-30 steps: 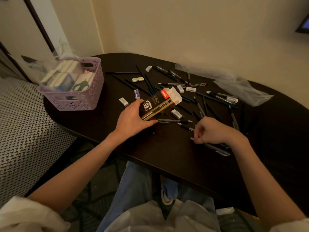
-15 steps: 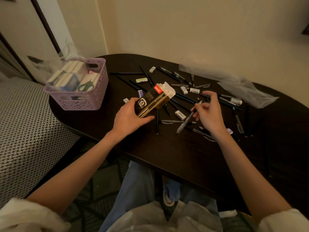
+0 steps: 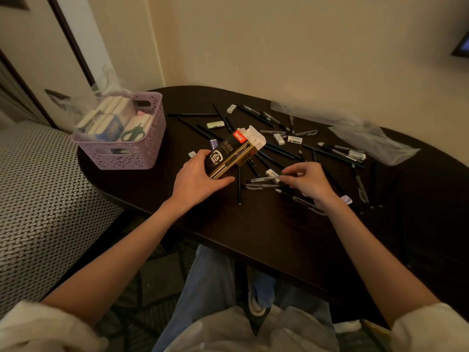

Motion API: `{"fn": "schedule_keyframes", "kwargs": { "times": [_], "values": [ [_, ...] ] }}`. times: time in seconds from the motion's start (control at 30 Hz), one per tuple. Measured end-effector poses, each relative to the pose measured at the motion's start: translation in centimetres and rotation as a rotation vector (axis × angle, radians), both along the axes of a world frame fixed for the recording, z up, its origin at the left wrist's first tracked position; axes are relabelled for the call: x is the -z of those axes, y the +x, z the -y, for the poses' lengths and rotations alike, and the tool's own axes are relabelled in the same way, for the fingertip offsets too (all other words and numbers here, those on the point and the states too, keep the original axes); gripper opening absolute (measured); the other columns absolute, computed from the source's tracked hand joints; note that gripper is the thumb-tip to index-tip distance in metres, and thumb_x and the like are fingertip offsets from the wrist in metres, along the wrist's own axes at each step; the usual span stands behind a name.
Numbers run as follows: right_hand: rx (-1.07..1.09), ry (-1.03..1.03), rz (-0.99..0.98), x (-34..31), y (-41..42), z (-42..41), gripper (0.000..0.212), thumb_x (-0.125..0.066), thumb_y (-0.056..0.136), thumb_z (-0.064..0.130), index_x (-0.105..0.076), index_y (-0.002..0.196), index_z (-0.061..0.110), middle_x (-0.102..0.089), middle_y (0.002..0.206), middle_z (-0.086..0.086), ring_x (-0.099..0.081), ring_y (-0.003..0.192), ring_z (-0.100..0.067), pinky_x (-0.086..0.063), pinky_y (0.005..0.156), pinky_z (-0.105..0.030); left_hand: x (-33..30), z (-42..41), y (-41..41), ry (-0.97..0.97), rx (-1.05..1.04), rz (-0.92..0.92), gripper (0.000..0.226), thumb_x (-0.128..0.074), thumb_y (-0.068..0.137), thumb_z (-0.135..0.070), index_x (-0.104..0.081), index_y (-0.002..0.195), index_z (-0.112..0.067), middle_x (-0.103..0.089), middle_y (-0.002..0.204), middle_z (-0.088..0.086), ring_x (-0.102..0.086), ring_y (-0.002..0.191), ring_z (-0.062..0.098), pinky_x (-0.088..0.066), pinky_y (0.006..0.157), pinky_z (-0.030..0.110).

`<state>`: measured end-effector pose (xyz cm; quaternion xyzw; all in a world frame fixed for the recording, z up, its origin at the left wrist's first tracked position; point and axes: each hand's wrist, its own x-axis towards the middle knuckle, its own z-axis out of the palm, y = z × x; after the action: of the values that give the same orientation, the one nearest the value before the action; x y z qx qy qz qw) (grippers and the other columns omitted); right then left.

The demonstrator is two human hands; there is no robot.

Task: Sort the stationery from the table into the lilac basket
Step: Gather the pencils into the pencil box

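Observation:
My left hand [image 3: 196, 177] grips a black and gold pen box [image 3: 232, 154] with its white flap open, tilted up off the dark table [image 3: 253, 232]. To its right my right hand [image 3: 307, 181] pinches a clear pen [image 3: 265, 178] that lies level, pointing at the box. Several pens, black pencils and small erasers [image 3: 215, 125] lie scattered over the table's middle and back. The lilac basket [image 3: 127, 154] stands at the table's left end, holding boxes and green scissors [image 3: 133, 134].
Crumpled clear plastic bags [image 3: 368, 138] lie along the back right by the wall. A patterned seat [image 3: 38, 189] sits left of the table. My knees in jeans are under the near edge.
My right hand went out over the pens, came back toward me and now holds a clear pen level beside the box. The left hand lifted the box a little.

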<state>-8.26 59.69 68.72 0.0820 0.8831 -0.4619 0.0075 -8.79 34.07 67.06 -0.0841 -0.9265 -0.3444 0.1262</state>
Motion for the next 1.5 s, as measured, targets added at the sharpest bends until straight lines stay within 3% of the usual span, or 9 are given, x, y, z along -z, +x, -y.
{"fn": "schedule_keyframes", "kwargs": {
  "times": [0.1, 0.23, 0.33, 0.6, 0.9, 1.1, 1.23, 1.4, 1.5],
  "values": [
    [-0.146, 0.269, 0.019, 0.1, -0.7, -0.3, 0.027, -0.071, 0.082, 0.006, -0.066, 0.107, 0.014, -0.064, 0.109, -0.001, -0.058, 0.1, -0.011, -0.048, 0.088, -0.027, -0.2, 0.2, 0.0, 0.0, -0.001, 0.001, 0.076, -0.079, 0.07, -0.048, -0.046, 0.132, -0.017, -0.058, 0.125, -0.001, -0.058, 0.11, 0.012, -0.053, 0.088, 0.034],
    [-0.235, 0.687, -0.041, 0.4, -1.3, 0.1, 0.021, -0.066, 0.088, 0.014, -0.065, 0.107, 0.023, -0.063, 0.112, 0.0, -0.053, 0.114, -0.022, -0.041, 0.1, -0.041, -0.2, 0.5, 0.2, -0.008, -0.003, 0.004, 0.077, -0.079, 0.069, -0.05, -0.046, 0.131, -0.017, -0.059, 0.123, -0.001, -0.059, 0.106, 0.012, -0.054, 0.085, 0.034],
    [-0.297, 0.916, -0.092, 0.3, -1.5, 0.8, 0.019, -0.06, 0.091, 0.017, -0.066, 0.109, 0.022, -0.062, 0.114, -0.004, -0.048, 0.116, -0.028, -0.037, 0.097, -0.041, -0.1, 0.6, 0.4, -0.017, 0.002, 0.015, 0.078, -0.079, 0.069, -0.049, -0.045, 0.132, -0.017, -0.058, 0.124, -0.001, -0.058, 0.107, 0.012, -0.054, 0.086, 0.032],
    [-0.529, 0.959, -0.09, -0.3, -2.2, 3.2, 0.036, -0.067, 0.086, 0.03, -0.062, 0.118, 0.015, -0.058, 0.116, -0.004, -0.05, 0.112, -0.021, -0.048, 0.091, -0.034, 0.0, 1.3, 0.6, -0.028, 0.001, 0.026, 0.079, -0.079, 0.069, -0.05, -0.045, 0.132, -0.017, -0.058, 0.124, 0.0, -0.058, 0.106, 0.012, -0.054, 0.085, 0.034],
    [-0.619, 0.955, 0.027, -0.6, -3.3, 4.8, 0.018, -0.072, 0.081, 0.016, -0.056, 0.091, 0.017, -0.059, 0.102, -0.006, -0.058, 0.084, -0.019, -0.048, 0.065, -0.028, 0.5, 1.4, 1.0, -0.011, 0.005, -0.004, 0.08, -0.082, 0.069, -0.043, -0.043, 0.133, -0.013, -0.056, 0.126, 0.003, -0.055, 0.111, 0.014, -0.049, 0.09, 0.029],
    [-0.468, 0.761, -0.133, -3.9, -3.9, 3.5, 0.028, -0.071, 0.082, 0.014, -0.062, 0.108, 0.011, -0.06, 0.104, -0.004, -0.06, 0.094, -0.018, -0.054, 0.082, -0.032, 0.8, 1.6, 0.6, -0.041, -0.02, -0.009, 0.086, -0.085, 0.067, -0.039, -0.038, 0.133, -0.012, -0.053, 0.13, 0.005, -0.054, 0.116, 0.018, -0.048, 0.097, 0.041],
    [-0.27, 0.394, -0.341, -7.0, -3.0, 2.0, 0.019, -0.068, 0.083, 0.009, -0.064, 0.102, 0.013, -0.059, 0.087, 0.005, -0.056, 0.076, -0.01, -0.044, 0.063, -0.016, 1.2, 1.5, 0.3, -0.075, -0.001, -0.045, 0.085, -0.086, 0.064, -0.036, -0.038, 0.13, -0.012, -0.054, 0.129, 0.006, -0.054, 0.115, 0.018, -0.047, 0.099, 0.043],
    [-0.076, -0.343, -0.517, -10.1, -0.1, 2.6, 0.014, -0.061, 0.09, 0.003, -0.063, 0.1, 0.012, -0.065, 0.087, 0.0, -0.061, 0.065, 0.0, -0.051, 0.062, -0.016, 1.7, 1.1, -0.2, -0.154, -0.005, -0.13, 0.088, -0.087, 0.063, -0.036, -0.039, 0.132, -0.011, -0.054, 0.126, 0.006, -0.052, 0.117, 0.02, -0.038, 0.105, 0.051],
    [-0.117, -0.391, -0.461, -9.8, 0.8, 3.0, 0.015, -0.062, 0.089, 0.003, -0.063, 0.099, 0.014, -0.067, 0.088, -0.001, -0.062, 0.066, -0.003, -0.053, 0.061, -0.018, 1.8, 0.9, -0.3, -0.17, 0.008, -0.151, 0.088, -0.087, 0.064, -0.035, -0.039, 0.134, -0.011, -0.054, 0.127, 0.006, -0.051, 0.119, 0.022, -0.034, 0.108, 0.052]
  ]
}}
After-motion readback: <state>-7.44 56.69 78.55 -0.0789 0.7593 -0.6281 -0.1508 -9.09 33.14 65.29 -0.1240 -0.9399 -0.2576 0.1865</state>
